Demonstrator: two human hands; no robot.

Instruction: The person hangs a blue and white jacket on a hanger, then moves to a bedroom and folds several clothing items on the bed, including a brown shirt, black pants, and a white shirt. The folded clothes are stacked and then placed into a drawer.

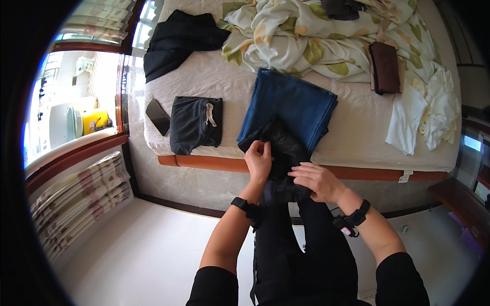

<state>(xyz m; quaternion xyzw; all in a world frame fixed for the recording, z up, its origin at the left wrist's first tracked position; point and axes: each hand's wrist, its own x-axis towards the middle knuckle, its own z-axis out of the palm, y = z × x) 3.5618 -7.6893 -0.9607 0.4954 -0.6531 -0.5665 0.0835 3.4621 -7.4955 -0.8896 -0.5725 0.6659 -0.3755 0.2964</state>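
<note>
A black garment (289,143) with a faint textured pattern lies bunched over the near edge of the bed and hangs toward my legs. My left hand (259,160) pinches its fabric between thumb and fingertips. Lower and to the right, my right hand (318,181) has its fingers laid along the cloth and holds it, with the thumb hidden. Beneath the garment's upper part sits a folded piece of blue denim (293,101), flat on the bed.
On the bed (356,134), a folded dark grey garment (195,124) lies beside a phone (157,117). Behind are black clothing (183,42) and a rumpled leaf-print quilt (291,38). A brown folded item (384,67) and white clothes (409,118) lie at right. Curtains (84,202) hang at left.
</note>
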